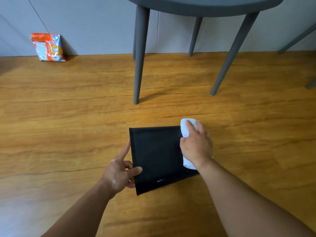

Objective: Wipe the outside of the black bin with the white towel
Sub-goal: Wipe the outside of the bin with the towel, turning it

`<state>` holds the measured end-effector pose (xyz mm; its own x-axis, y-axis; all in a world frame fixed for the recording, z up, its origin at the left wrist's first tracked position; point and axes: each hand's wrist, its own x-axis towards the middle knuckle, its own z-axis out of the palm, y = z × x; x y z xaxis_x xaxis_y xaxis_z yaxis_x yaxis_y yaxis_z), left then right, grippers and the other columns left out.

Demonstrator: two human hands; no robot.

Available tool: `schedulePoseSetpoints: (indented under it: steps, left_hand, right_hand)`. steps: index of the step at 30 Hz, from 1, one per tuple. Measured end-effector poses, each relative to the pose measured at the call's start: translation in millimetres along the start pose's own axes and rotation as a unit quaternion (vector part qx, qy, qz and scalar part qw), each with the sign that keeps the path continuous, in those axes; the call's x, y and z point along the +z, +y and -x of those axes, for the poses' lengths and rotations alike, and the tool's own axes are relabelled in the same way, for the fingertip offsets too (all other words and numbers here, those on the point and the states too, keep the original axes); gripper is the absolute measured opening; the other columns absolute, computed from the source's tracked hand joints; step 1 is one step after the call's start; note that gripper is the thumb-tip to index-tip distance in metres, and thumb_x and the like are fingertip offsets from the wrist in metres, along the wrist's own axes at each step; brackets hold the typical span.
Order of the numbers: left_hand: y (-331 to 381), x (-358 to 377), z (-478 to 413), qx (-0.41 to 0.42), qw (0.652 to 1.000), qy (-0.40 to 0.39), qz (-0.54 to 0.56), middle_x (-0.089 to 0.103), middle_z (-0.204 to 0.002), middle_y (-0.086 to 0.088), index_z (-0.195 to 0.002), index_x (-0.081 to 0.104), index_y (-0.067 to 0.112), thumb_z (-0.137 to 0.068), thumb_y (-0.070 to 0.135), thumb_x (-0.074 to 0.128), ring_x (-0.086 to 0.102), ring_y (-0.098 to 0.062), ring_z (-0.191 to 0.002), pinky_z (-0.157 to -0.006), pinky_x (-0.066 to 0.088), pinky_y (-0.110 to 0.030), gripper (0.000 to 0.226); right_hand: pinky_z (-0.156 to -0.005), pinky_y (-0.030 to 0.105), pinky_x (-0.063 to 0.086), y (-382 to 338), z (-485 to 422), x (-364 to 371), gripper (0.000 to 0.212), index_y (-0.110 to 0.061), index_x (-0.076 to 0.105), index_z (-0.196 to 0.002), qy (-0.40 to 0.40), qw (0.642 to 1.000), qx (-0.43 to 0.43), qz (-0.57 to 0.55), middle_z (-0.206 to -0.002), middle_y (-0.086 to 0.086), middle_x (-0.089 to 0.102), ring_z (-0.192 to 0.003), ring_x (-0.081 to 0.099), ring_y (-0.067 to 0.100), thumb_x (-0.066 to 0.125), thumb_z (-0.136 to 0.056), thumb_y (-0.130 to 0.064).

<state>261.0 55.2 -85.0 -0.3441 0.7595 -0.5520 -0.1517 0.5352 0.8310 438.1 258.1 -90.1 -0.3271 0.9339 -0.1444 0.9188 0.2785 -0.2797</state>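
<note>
The black bin (157, 154) lies on the wooden floor in the lower middle of the head view, one flat dark fabric face turned up. My left hand (120, 170) grips its left edge, thumb on the top face and index finger along the side. My right hand (196, 146) presses the bunched white towel (185, 129) against the bin's right edge. Towel shows above my fingers and again below my wrist; the rest is hidden under the hand.
A dark grey table stands just beyond the bin, its nearest leg (139, 65) reaching the floor a short way behind it and another leg (229, 59) to the right. An orange and blue plastic packet (48, 47) leans on the grey wall at far left.
</note>
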Motion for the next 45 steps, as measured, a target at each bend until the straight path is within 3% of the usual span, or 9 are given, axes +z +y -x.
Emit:
schedulePoseSetpoints:
  steps: [7, 11, 16, 20, 25, 28, 30, 38, 45]
  left_hand:
    - [0, 3, -2, -0.002, 1.000, 0.016, -0.014, 0.060, -0.064, -0.007, -0.156, 0.017, 0.051, -0.088, 0.001, 0.076, 0.062, -0.027, -0.059, -0.056, 0.059, -0.039, 0.103]
    - [0, 0, -1, 0.001, 1.000, 0.017, -0.020, 0.064, -0.064, -0.007, -0.157, 0.021, 0.049, -0.088, 0.002, 0.076, 0.064, -0.028, -0.060, -0.057, 0.061, -0.041, 0.100]
    - [2, -1, -1, -0.001, 1.000, 0.005, -0.011, 0.066, -0.074, -0.013, -0.155, 0.019, 0.056, -0.089, 0.000, 0.074, 0.069, -0.025, -0.063, -0.058, 0.061, -0.040, 0.102]
    - [2, 1, 0, -0.004, 1.000, 0.007, -0.018, 0.065, -0.079, -0.017, -0.155, 0.017, 0.056, -0.089, 0.000, 0.073, 0.069, -0.027, -0.065, -0.058, 0.061, -0.040, 0.103]
    - [-2, 3, -2, 0.003, 0.999, 0.025, -0.020, 0.061, -0.063, -0.007, -0.154, 0.020, 0.054, -0.088, 0.000, 0.075, 0.061, -0.023, -0.057, -0.054, 0.059, -0.039, 0.102]
    - [-6, 3, -2, 0.011, 0.999, 0.026, -0.023, 0.060, -0.060, -0.006, -0.155, 0.021, 0.053, -0.088, 0.001, 0.076, 0.059, -0.022, -0.056, -0.054, 0.058, -0.039, 0.101]
    - [-6, 1, -1, 0.011, 0.999, 0.024, -0.026, 0.061, -0.061, -0.006, -0.155, 0.021, 0.053, -0.088, 0.002, 0.076, 0.060, -0.022, -0.058, -0.056, 0.059, -0.039, 0.101]
    - [-1, 2, 1, 0.007, 1.000, 0.015, -0.026, 0.065, -0.064, -0.007, -0.155, 0.018, 0.053, -0.088, 0.000, 0.074, 0.063, -0.023, -0.059, -0.057, 0.061, -0.040, 0.103]
    - [-1, 5, 2, 0.011, 0.999, 0.023, -0.043, 0.062, -0.064, -0.014, -0.157, 0.018, 0.051, -0.089, -0.002, 0.073, 0.058, -0.025, -0.054, -0.055, 0.058, -0.038, 0.103]
  right_hand:
    - [-0.101, 0.042, 0.038, -79, 45, 17, 0.076, -0.038, 0.026, -0.153, -0.051, 0.967, -0.250, 0.008, -0.159, -0.003, 0.018, -0.117, 0.036, 0.029, 0.058, -0.085, -0.027]
    - [-0.097, 0.041, 0.040, -46, 70, 15, 0.073, -0.039, 0.033, -0.150, -0.069, 0.927, -0.368, -0.005, -0.159, -0.006, 0.023, -0.111, 0.040, 0.025, 0.056, -0.082, -0.022]
    - [-0.096, 0.043, 0.047, 43, 25, 1, 0.070, -0.040, 0.043, -0.148, 0.016, 0.980, -0.196, 0.015, -0.158, -0.010, 0.033, -0.114, 0.051, 0.032, 0.052, -0.080, -0.027]
    - [-0.103, 0.042, 0.042, 44, 14, 1, 0.068, -0.035, 0.038, -0.153, 0.017, 0.999, -0.051, -0.007, -0.163, -0.004, 0.026, -0.126, 0.045, 0.033, 0.055, -0.088, -0.026]
    - [-0.090, 0.043, 0.046, -20, 88, 25, 0.070, -0.035, 0.040, -0.149, 0.032, 0.974, -0.225, -0.004, -0.156, -0.001, 0.033, -0.109, 0.045, 0.026, 0.054, -0.082, -0.025]
    - [-0.083, 0.043, 0.045, -47, 117, 36, 0.068, -0.034, 0.044, -0.145, 0.021, 0.965, -0.259, -0.030, -0.153, 0.000, 0.040, -0.105, 0.048, 0.027, 0.041, -0.078, -0.022]
    - [-0.083, 0.044, 0.045, -43, 113, 37, 0.068, -0.033, 0.045, -0.146, 0.027, 0.959, -0.281, -0.026, -0.153, 0.001, 0.040, -0.106, 0.049, 0.027, 0.046, -0.079, -0.021]
    - [-0.086, 0.050, 0.054, 44, 44, 15, 0.063, -0.027, 0.053, -0.143, 0.097, 0.992, -0.038, -0.074, -0.151, 0.006, 0.044, -0.112, 0.054, 0.038, 0.043, -0.081, -0.032]
    - [-0.087, 0.044, 0.045, -48, 125, 44, 0.071, -0.033, 0.047, -0.146, 0.068, 0.976, -0.192, -0.072, -0.156, 0.004, 0.038, -0.111, 0.049, 0.029, 0.059, -0.077, -0.030]
